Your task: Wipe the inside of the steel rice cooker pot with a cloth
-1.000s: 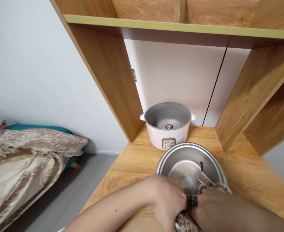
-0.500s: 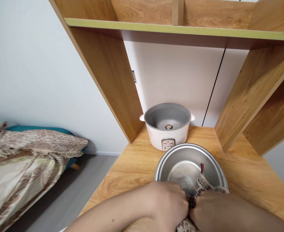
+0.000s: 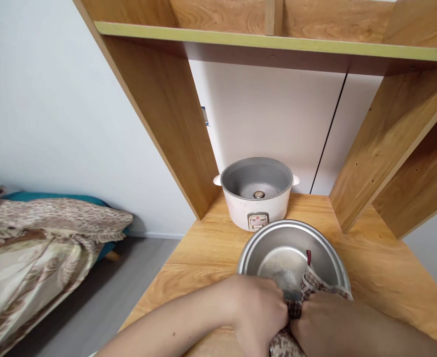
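The left hand (image 3: 260, 311) and the right hand (image 3: 332, 325) meet at the near rim of the pot (image 3: 274, 243), both clamped on the cloth (image 3: 315, 285) bunched between them; over the last second the left hand has closed in on the right, so that the knuckles now touch and less of the cloth shows between and below them; each grip is shut tight on the fabric, though whether the left fingers also pinch the pot's rim is hidden under the hand; the cloth drapes over the pot's near-right rim and down inside its wall, with a small red tab standing up at its far end, and that part has barely shifted; the pot itself stands where it stood on the table (image 3: 203, 248), upright, its bottom dull and smeared; judging from this, the wiping is confined to the near inside wall and the far wall and bottom are not being touched at this moment; just behind the pot, near but apart from it, stands the cooker (image 3: 255, 198), open, lidless and unmoved; above the pot runs the shelf (image 3: 241, 40); well to the pot's left, beyond the table edge, lies the bed (image 3: 36, 238) with its patterned cover.
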{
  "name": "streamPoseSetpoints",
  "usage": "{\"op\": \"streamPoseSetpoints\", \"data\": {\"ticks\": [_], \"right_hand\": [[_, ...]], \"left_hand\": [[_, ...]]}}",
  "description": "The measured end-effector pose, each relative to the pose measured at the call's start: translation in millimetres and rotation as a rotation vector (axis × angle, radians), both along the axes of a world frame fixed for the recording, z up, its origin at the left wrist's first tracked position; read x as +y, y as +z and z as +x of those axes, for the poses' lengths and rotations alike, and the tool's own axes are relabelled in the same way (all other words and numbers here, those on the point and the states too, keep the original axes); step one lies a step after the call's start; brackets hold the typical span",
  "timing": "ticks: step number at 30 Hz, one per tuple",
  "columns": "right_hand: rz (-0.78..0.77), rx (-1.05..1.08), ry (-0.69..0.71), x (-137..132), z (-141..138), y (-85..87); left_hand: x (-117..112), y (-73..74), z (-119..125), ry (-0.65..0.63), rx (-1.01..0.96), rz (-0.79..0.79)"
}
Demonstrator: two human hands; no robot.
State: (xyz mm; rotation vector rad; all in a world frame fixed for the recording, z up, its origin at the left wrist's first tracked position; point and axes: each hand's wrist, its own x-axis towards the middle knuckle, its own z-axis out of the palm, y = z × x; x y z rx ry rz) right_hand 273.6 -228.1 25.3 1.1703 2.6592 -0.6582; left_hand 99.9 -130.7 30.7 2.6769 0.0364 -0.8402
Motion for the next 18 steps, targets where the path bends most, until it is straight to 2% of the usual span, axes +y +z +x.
{"op": "streamPoseSetpoints", "data": {"ticks": [4, 9, 12, 15, 18], "right_hand": [[-0.071, -0.073, 0.060, 10, 0, 14.4], [0.044, -0.144, 0.059, 1, -10, 12.2], [0.056, -0.220, 0.031, -5, -15, 10.5], [0.059, -0.142, 0.017, -4, -13, 6.2], [-0.022, -0.012, 0.003, 1, -6, 3.4]], "left_hand": [[1, 0.0, 1, 0.016, 0.001, -0.009], [3, -2.8, -1, 0.009, -0.050, -0.039], [4, -5.4, -2, -0.016, -0.085, -0.057], [5, -6.7, -2, -0.008, -0.096, -0.058], [4, -5.1, -1, 0.013, -0.071, -0.042]]}}
